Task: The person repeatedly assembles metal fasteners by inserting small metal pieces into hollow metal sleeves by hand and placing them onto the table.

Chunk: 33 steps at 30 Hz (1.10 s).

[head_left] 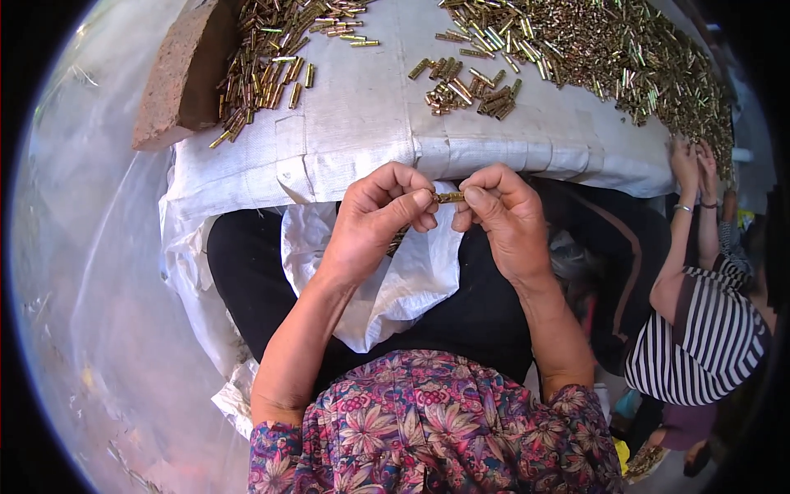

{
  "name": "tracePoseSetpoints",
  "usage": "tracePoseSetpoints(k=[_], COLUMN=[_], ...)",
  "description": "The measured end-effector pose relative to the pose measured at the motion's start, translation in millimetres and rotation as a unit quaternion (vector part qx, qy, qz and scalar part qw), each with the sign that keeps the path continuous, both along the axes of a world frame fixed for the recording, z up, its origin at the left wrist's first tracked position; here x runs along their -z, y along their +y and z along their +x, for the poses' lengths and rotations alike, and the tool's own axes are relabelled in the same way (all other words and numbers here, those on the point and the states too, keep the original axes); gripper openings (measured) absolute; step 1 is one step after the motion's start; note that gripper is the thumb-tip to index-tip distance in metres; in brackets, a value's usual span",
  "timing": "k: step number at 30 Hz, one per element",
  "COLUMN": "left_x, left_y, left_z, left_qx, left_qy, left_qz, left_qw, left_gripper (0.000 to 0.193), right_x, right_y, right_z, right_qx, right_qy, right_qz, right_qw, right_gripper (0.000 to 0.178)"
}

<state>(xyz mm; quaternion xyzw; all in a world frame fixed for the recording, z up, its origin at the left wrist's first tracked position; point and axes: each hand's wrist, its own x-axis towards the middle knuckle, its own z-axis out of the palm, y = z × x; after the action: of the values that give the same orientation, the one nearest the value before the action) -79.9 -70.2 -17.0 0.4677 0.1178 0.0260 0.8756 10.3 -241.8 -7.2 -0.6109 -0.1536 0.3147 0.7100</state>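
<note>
Between my two hands, just off the table's near edge, a small brass-coloured metal tube [449, 198] lies level. My left hand [380, 212] pinches its left end between thumb and fingers. The right end is pinched by my right hand [508, 216] in the same way. Below them a white woven sack [370, 309] lies open across my lap. Some dark metal pieces [397, 241] show inside it, partly hidden by my left hand. A small group of similar tubes [469, 89] lies on the table beyond my hands.
White woven sheeting [354, 123] covers the table. A heap of tubes [271, 58] lies at the far left beside a reddish-brown brick [177, 78]. A much larger heap [625, 62] spreads across the far right. A co-worker in a striped top [699, 337] has both hands [694, 169] at its edge.
</note>
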Motion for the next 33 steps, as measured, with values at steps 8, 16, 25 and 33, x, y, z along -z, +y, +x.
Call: tracePoseSetpoints(k=[8,16,25,33], left_x=[4,4,8,15], left_y=[2,1,-7,-4], left_z=[0,5,0,1], left_qx=[-0.001,-0.009,0.077,0.091], left_qy=[0.011,0.025,-0.073,-0.086], left_qz=[-0.036,-0.042,-0.113,-0.114], left_qw=[0.999,0.999,0.988,0.986], left_gripper=[0.011,0.011,0.018,0.018], right_x=[9,19,9,-4], right_y=[1,-3,-7,-3], right_z=[0,6,4,-6], right_qx=[-0.009,-0.037,-0.1,-0.1], right_qy=[-0.01,0.039,0.222,0.098], right_qz=[0.007,0.019,0.145,0.112], right_qw=[1.0,0.998,0.959,0.984], right_gripper=[0.012,0.011,0.012,0.013])
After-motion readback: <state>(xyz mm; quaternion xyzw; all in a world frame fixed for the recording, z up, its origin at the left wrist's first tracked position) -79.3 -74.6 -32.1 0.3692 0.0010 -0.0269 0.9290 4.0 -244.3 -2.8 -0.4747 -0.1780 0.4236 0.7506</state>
